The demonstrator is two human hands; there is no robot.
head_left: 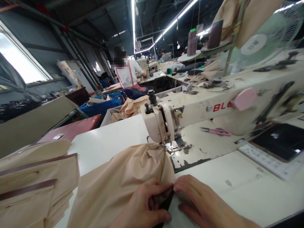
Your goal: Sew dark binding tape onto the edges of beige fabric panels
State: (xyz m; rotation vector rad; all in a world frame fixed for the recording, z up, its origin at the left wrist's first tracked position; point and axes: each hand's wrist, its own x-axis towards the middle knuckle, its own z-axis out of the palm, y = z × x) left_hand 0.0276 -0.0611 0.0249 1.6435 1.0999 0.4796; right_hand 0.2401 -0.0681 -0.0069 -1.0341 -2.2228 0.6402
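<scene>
Tan fabric lies bunched on the white table, its far end under the needle area of a sewing machine. My left hand pinches the fabric's near right edge between curled fingers. Right beside it, my right hand is closed at the same edge, its fingertips meeting those of the left. A dark strip shows below the fingers, and I cannot make out what it is. The part of the edge inside the fingers is hidden.
Stacked tan fabric pieces with brown edging lie at the left. Pink-handled thread snips rest on the machine bed. A dark tablet or phone is at the right. Beyond the table stand a blue basket and a seated person.
</scene>
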